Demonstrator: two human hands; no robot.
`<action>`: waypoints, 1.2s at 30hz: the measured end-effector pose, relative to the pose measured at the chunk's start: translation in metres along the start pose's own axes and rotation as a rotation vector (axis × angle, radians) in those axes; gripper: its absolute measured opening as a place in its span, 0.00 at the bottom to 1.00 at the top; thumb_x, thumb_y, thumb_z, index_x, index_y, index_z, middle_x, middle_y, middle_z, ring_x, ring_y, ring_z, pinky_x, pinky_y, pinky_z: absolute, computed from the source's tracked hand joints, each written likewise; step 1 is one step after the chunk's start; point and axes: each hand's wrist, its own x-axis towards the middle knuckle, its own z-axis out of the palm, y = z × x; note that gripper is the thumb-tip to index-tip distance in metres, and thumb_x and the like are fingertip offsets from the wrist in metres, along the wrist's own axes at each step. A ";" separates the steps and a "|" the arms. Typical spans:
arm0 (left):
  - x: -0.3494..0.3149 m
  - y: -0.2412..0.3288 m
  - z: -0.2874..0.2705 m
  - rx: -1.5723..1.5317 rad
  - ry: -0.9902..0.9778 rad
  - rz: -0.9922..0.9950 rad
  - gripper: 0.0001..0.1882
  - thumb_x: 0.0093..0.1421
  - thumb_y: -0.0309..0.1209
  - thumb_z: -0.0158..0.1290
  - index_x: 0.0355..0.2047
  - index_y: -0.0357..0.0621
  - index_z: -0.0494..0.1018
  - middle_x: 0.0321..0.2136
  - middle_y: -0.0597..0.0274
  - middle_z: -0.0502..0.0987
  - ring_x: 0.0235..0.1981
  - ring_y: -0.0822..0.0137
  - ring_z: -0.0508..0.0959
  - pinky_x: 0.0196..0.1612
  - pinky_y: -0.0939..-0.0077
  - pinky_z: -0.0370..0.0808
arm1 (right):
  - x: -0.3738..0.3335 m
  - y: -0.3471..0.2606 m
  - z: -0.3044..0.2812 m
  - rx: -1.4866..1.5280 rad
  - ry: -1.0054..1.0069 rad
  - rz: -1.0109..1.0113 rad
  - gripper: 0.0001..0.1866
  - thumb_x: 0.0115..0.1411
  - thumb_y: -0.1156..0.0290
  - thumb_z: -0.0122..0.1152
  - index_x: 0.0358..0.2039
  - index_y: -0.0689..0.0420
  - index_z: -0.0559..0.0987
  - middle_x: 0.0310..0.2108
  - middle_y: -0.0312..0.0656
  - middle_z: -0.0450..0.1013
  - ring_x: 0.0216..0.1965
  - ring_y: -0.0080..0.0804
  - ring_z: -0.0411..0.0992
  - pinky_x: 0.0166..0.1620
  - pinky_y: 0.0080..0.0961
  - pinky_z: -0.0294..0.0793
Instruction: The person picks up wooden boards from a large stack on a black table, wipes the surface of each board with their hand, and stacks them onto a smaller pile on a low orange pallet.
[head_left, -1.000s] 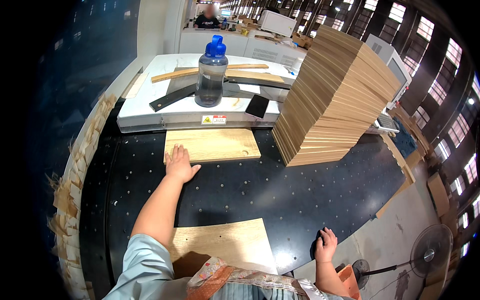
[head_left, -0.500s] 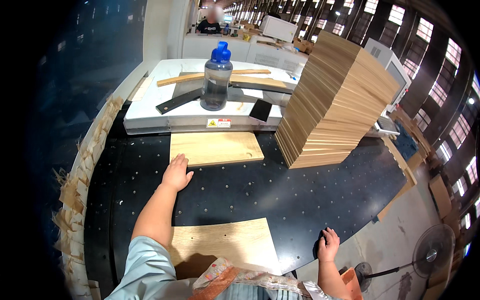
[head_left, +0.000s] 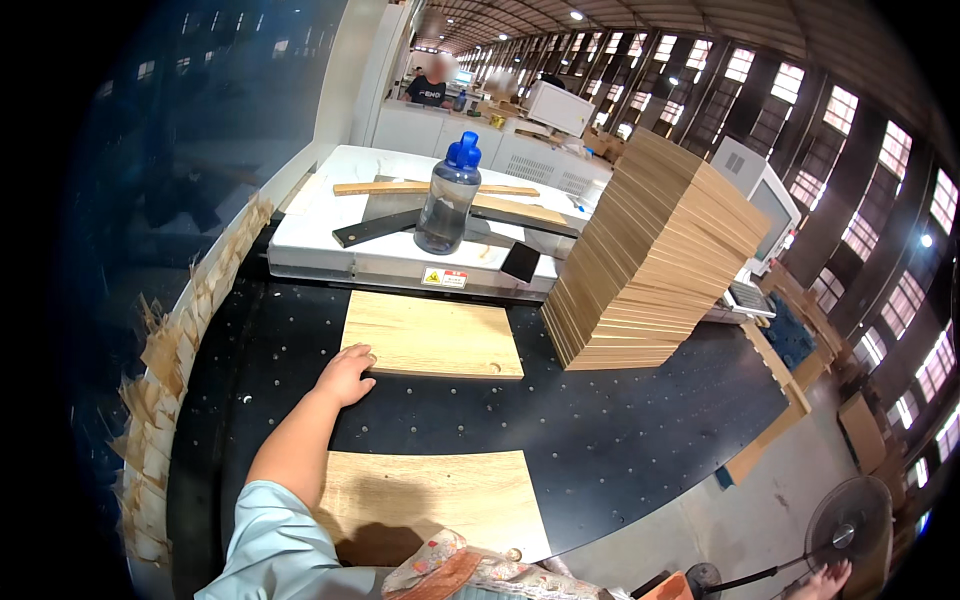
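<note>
My left hand (head_left: 345,376) lies on the front left corner of a flat wood-grain board (head_left: 430,336), its fingers stretched out on the edge. That board rests on the black table, in front of a white machine bed. A second wood-grain board (head_left: 435,490) lies closer to my body, with small holes along its far edge. Its near part is hidden by my patterned apron (head_left: 450,565). At the lower right, away from the table, my right hand (head_left: 828,580) is held out near a fan with its fingers apart and nothing seen in it.
A tall stack of boards (head_left: 650,265) stands on the black table (head_left: 620,430). On the white bed (head_left: 300,245) are a blue-lidded bottle (head_left: 448,205), a dark phone (head_left: 520,262) and loose strips. A fan (head_left: 845,530) stands at right; torn tape lines the left edge (head_left: 160,420).
My right hand has left the table's near edge and swung out to the right, toward the fan. The left hand stays at the far board's corner. The head view has shifted.
</note>
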 end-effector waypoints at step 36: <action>-0.241 0.100 -0.083 -0.332 0.159 0.084 0.12 0.42 0.26 0.62 0.31 0.47 0.78 0.48 0.57 0.72 0.57 0.51 0.64 0.57 0.61 0.63 | -0.551 0.264 0.285 -0.701 -1.493 0.553 0.23 0.54 0.70 0.62 0.49 0.65 0.70 0.47 0.47 0.71 0.49 0.33 0.68 0.53 0.27 0.66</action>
